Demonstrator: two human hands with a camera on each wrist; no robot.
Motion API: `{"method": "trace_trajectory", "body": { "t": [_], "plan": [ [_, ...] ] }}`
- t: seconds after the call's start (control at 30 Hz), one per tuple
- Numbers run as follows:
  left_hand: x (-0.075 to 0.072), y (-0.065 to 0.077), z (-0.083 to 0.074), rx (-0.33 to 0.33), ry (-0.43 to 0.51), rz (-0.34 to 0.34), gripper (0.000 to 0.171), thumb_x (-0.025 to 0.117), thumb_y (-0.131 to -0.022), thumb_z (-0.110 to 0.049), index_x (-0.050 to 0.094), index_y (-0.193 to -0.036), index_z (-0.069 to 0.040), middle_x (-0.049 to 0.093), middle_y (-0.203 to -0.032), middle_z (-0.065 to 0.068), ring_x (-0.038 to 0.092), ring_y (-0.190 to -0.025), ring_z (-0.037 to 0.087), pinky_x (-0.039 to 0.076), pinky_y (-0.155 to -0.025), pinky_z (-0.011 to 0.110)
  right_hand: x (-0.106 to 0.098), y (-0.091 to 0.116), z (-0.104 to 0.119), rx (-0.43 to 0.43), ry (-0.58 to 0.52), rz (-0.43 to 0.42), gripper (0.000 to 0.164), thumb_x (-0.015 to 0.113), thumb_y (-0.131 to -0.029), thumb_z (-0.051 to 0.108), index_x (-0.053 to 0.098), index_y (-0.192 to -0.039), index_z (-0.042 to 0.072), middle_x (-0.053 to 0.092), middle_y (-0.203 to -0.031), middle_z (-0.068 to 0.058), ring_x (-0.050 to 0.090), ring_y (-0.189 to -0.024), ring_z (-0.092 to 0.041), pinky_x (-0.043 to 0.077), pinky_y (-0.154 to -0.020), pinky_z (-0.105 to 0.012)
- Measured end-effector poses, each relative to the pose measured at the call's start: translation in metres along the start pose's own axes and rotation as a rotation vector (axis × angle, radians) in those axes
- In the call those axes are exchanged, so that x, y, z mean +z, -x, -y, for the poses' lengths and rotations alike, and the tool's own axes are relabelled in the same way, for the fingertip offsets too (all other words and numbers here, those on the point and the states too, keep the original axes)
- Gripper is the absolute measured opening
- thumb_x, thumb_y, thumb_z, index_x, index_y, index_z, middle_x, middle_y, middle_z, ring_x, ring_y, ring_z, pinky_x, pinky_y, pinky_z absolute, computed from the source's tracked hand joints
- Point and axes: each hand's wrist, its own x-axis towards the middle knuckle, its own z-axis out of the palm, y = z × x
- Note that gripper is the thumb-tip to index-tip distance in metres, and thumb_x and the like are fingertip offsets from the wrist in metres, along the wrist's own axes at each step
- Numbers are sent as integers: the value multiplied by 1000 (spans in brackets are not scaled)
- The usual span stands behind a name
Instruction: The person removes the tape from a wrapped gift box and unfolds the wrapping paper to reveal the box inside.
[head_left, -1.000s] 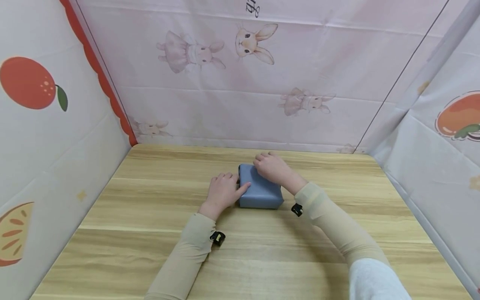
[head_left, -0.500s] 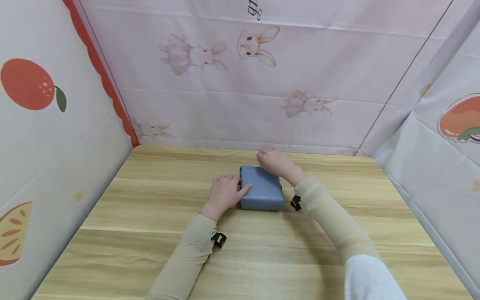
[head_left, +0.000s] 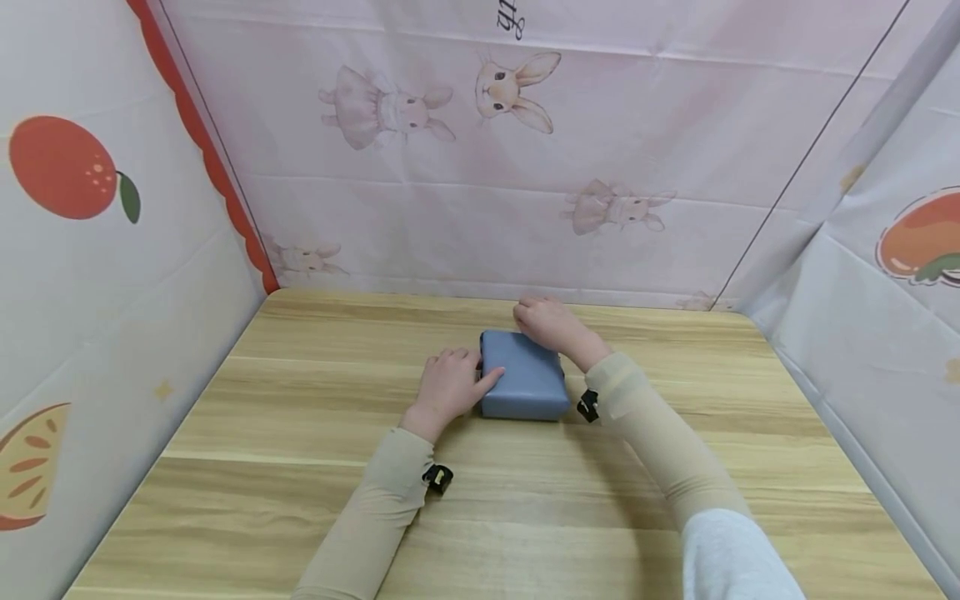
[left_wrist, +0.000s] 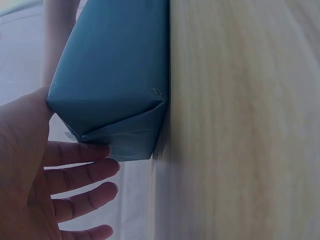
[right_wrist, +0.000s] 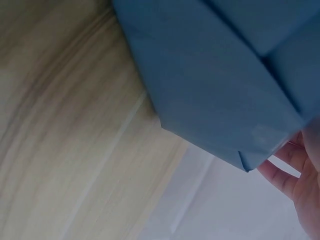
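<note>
A small box wrapped in blue paper (head_left: 522, 379) lies flat on the table, and its folded end (left_wrist: 127, 132) shows in the left wrist view. My left hand (head_left: 447, 387) is at the box's left side, thumb on the top face. Its other fingers are spread and fairly straight, the index finger by the folded end. My right hand (head_left: 553, 323) is over the far right corner, its fingers reaching past the far edge. In the right wrist view, its fingers (right_wrist: 280, 177) lie along the box's edge, beside another folded end (right_wrist: 210, 85); its thumb is hidden.
The wood-grain table (head_left: 300, 500) ends at a pink cloth wall (head_left: 420, 217) printed with rabbits, just beyond the box. White cloth walls with fruit prints stand at the left (head_left: 135, 292) and right (head_left: 847, 308).
My right hand has slid from the top of the box to its far edge, slightly away from me. My left hand and the box have stayed nearly in place.
</note>
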Motion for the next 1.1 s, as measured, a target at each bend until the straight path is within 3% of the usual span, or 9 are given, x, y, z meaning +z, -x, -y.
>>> {"method": "trace_trajectory", "body": {
  "t": [0.33,1.1],
  "plan": [
    [3,0,0,-1,6,2,56,43,-95,-65,66,-97,-14,67,-91,4,63,-92,27,50,-80,46,-3,8,-4,18,-68,1,14,56,-98,11,69,-95,5,66,-91,-8,65,-80,-24,53,-76,-40],
    [1,1,-1,-9,14,8,55,44,-95,-64,65,-96,-12,68,-92,5,63,-93,27,50,-78,46,-22,45,-12,12,-158,-193,7,68,-90,8,70,-94,3,69,-91,-9,67,-82,-25,55,-73,-39]
  ]
}}
